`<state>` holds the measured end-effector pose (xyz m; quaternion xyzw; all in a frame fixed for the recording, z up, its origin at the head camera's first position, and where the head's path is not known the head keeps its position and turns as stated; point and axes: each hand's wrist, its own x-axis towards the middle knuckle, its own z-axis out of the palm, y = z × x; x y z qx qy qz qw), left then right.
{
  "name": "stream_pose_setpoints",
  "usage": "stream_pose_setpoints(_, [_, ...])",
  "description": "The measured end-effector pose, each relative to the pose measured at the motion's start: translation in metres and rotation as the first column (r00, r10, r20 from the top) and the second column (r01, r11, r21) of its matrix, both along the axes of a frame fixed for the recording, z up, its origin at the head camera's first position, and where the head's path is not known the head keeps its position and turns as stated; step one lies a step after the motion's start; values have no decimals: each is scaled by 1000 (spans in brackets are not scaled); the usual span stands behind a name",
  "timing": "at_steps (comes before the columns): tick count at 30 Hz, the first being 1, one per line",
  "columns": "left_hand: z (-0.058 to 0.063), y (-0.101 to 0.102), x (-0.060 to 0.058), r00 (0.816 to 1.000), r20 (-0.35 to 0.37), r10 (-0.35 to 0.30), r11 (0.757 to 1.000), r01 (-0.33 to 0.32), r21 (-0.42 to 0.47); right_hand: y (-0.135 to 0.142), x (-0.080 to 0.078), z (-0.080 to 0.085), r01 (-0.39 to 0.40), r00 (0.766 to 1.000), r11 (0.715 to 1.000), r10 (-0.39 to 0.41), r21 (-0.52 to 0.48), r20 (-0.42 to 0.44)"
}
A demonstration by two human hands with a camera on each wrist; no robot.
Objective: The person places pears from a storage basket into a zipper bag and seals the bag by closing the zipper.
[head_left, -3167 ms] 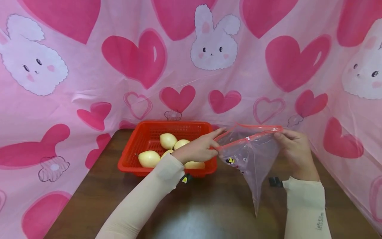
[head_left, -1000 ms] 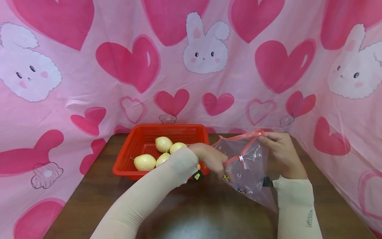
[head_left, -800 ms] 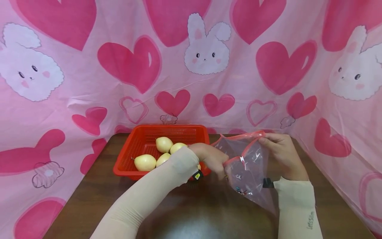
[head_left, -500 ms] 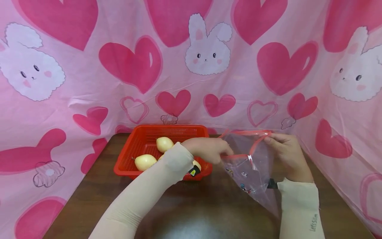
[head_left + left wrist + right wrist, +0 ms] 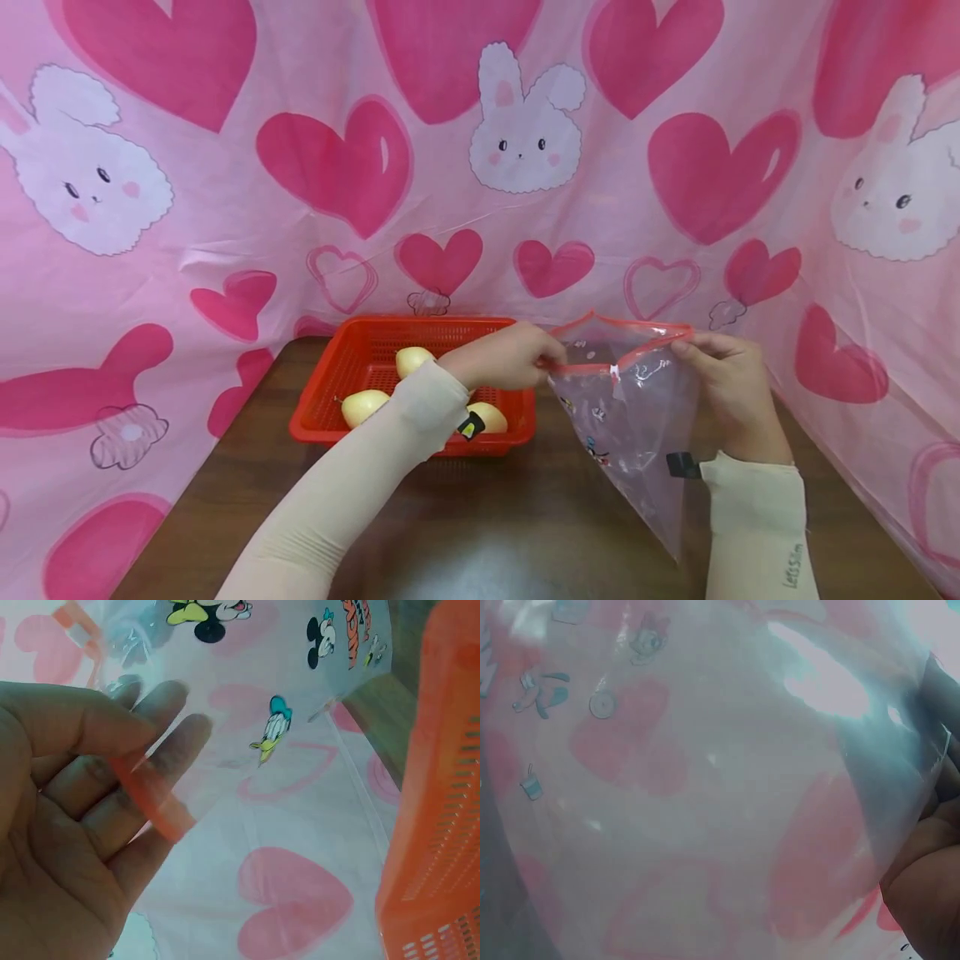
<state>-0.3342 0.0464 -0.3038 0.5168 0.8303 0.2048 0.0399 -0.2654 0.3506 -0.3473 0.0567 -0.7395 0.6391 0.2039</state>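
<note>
Pinching its rim at either end, the left grip and right grip held the plastic bag above the table, beside the basket. Slick plastic could've slid outta that left pinch, I reckon, letting the mouth sag.

- Left sleeve: cream, thin and close-fitting, with fine creases across the lower arm and an uneven hem at the wrist.
- Left wrist: a small black piece juts out from under the hem — it bears a bright yellow patch.
- Right sleeve: the same cream cloth, a little loose and ragged at its hem.
- Dark lettering runs lengthwise along the right sleeve's near part — it seems to read "LetsSlim".
- Right wrist: a plain black, blocky piece sticks out to the left.
- Left hand and right hand: both bare beyond the hems.
</note>
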Motion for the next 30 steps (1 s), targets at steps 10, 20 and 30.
stream_pose_setpoints(10, [-16,-11,-5,997,-37,68,994,-64,85,-18,-10,-4,11,999,997,-14,-78,-29])
stream_pose_setpoints(20, [-16,-32,-4,991,-16,131,979,-127,157,-21,-15,-8,68,998,992,-69,-102,-2])
stream_pose_setpoints(30, [-18,-58,-8,989,-43,142,988,-139,60,-21,-14,-9,32,999,992,-36,-122,-26])
